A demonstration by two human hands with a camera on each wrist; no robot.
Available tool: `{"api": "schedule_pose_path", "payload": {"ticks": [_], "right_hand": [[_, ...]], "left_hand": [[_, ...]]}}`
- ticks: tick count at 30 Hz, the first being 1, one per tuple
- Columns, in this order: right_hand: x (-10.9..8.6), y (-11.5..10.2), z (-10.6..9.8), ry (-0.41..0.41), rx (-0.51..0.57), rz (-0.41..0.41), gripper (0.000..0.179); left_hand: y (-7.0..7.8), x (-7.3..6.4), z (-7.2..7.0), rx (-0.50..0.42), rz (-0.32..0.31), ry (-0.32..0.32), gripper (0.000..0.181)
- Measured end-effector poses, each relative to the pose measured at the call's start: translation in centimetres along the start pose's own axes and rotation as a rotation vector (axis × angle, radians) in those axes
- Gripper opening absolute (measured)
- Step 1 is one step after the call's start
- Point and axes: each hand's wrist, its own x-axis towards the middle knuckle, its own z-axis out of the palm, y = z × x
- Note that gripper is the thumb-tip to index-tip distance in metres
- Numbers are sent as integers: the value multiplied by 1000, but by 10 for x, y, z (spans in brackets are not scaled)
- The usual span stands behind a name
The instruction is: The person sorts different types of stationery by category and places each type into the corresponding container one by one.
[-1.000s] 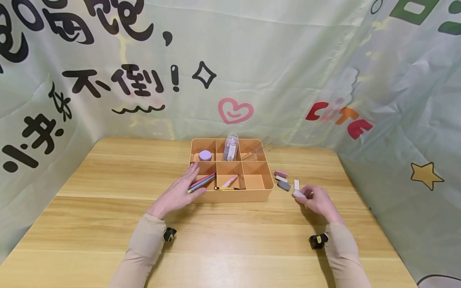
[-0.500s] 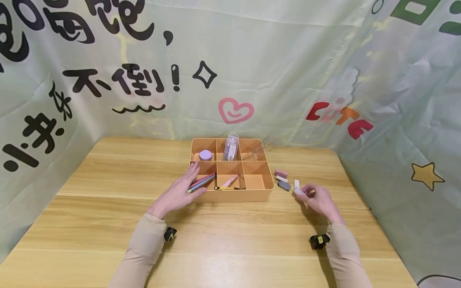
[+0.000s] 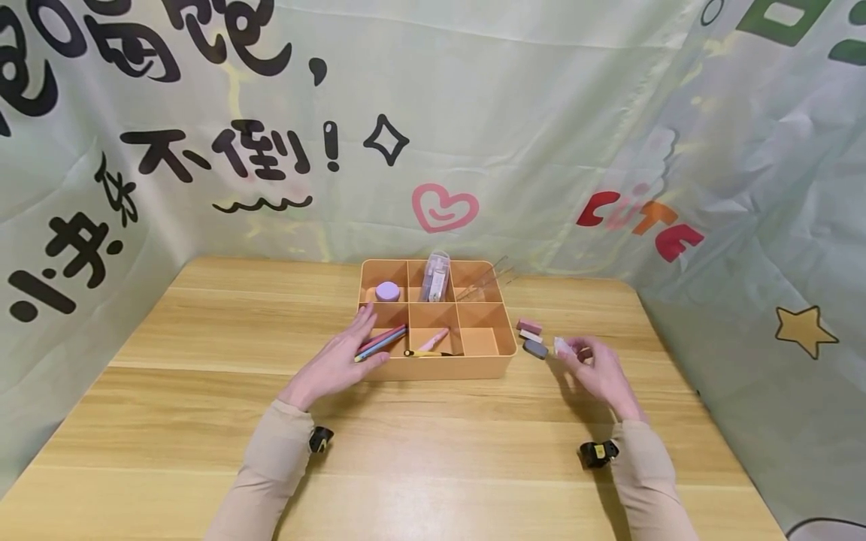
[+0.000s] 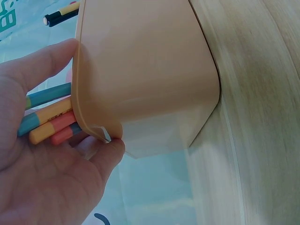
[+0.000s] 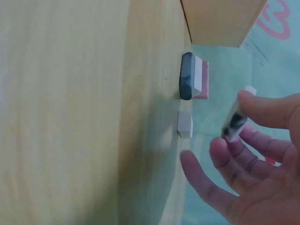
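My right hand (image 3: 598, 372) pinches a white eraser (image 5: 239, 115) between thumb and fingers, above the table; dark smudges mark its side. Below it, another white eraser (image 5: 185, 124) lies on the wood in the right wrist view; in the head view it seems hidden. Nearby sit a dark grey eraser (image 3: 535, 349), a white one (image 3: 531, 335) and a pink one (image 3: 529, 325), close together. At the left front corner of an orange six-compartment organizer (image 3: 446, 368), my left hand (image 3: 331, 361) rests with fairly straight fingers, thumb at the front rim, beside several coloured pens (image 4: 51, 117).
The organizer also holds a purple-lidded round container (image 3: 387, 291), a clear purple case (image 3: 435, 278), transparent rulers (image 3: 482, 282), a pink pen (image 3: 433, 340) and a yellow-and-black pen (image 3: 429, 353). Behind the wooden table (image 3: 433, 451) hangs a printed cloth (image 3: 541, 135).
My right hand has raised the white eraser off the table and slightly away from me. The left hand stays at the organizer's corner.
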Motion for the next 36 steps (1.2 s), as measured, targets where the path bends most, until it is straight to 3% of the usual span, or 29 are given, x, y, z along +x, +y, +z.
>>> {"api": "schedule_pose_path", "payload": {"ticks": [9, 25, 36], "right_hand": [[1, -14, 0, 56, 27, -42, 37], [8, -44, 6, 197, 25, -194, 26], [18, -68, 11, 153, 42, -280, 23]], "left_hand": [[0, 0, 0, 2, -4, 0, 83], [-1, 0, 0, 2, -3, -5, 83], [0, 0, 0, -5, -5, -8, 82]]}}
